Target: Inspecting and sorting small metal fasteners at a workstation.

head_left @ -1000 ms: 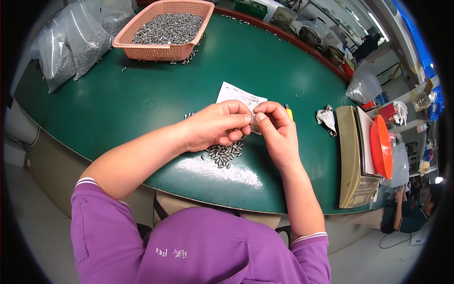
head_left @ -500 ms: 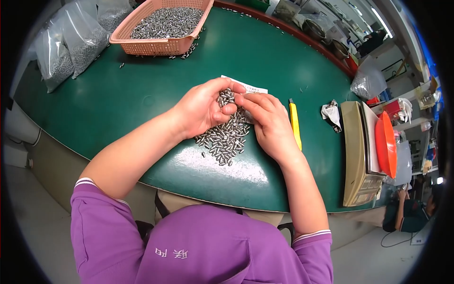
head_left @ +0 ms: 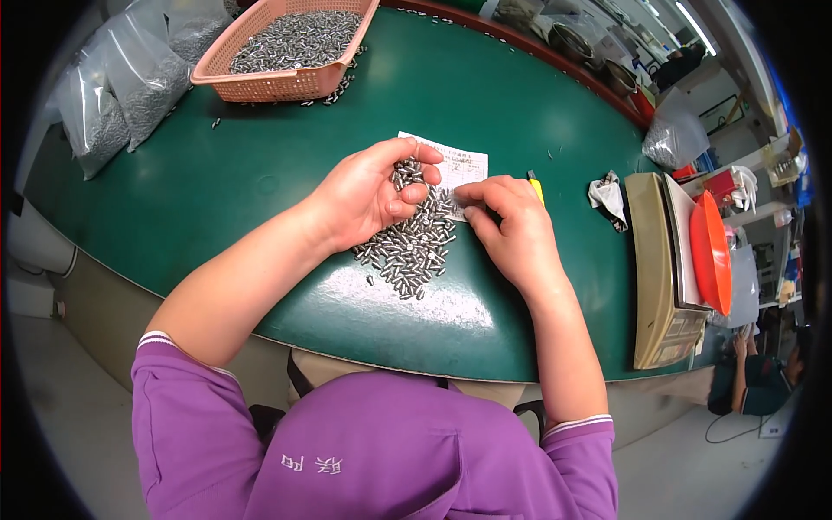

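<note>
My left hand [head_left: 368, 191] is cupped palm up, its fingers curled round a handful of small shiny metal pins [head_left: 406, 173]. Beneath and just in front of it, a loose pile of the same metal pins [head_left: 407, 256] spreads over the green tabletop [head_left: 260, 182]. To the right, my right hand [head_left: 511, 221] hovers by the pile with thumb and fingers bent toward each other; whatever is between the tips is too small to make out. A printed paper slip [head_left: 468, 165] lies under the hands, partly covered. Behind my right hand, most of a yellow cutter [head_left: 536, 186] is hidden.
A pink basket [head_left: 286, 87] full of metal pins stands at the far left, beside clear plastic bags [head_left: 147, 82] of small parts. On the right are a crumpled cloth [head_left: 608, 201], a beige scale [head_left: 650, 277] and a red tray [head_left: 711, 251]. A co-worker [head_left: 754, 381] sits beyond.
My right hand has drawn away from my left to the right, uncovering more of the slip and covering much of the yellow cutter. The left hand stays cupped round its pins.
</note>
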{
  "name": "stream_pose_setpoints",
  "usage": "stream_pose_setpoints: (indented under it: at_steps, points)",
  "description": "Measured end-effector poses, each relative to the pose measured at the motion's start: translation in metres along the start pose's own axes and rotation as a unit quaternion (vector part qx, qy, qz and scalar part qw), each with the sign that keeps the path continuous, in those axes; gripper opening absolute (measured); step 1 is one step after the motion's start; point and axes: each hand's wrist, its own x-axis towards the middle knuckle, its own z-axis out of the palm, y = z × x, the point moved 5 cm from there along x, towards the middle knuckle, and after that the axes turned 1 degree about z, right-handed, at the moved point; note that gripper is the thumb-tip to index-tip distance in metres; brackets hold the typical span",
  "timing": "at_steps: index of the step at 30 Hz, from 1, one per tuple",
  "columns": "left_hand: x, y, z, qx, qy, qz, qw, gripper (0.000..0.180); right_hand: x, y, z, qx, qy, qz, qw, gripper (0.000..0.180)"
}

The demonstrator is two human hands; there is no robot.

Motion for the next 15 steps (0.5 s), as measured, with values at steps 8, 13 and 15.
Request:
stream_pose_setpoints:
  at_steps: [8, 13, 15]
  points:
    - [0.0021, -0.0014, -0.0019, -0.020, -0.046, -0.002, 0.999, 0.025, -0.0005, 0.0018, 0.0026, -0.017, -0.012, 0.018, 1.000, 0.012]
    - [-0.0002, -0.0023, 0.0029, 0.021, -0.017, -0.014, 1.000, 0.022, 0.0008, -0.0009, 0.0046, -0.037, -0.006, 0.006, 0.999, 0.008]
    - [-0.0018, -0.0034, 0.0049, 0.033, -0.030, -0.025, 0.999, 0.019, 0.0016, -0.0011, 0.0044, -0.041, 0.000, -0.002, 0.999, 0.008]
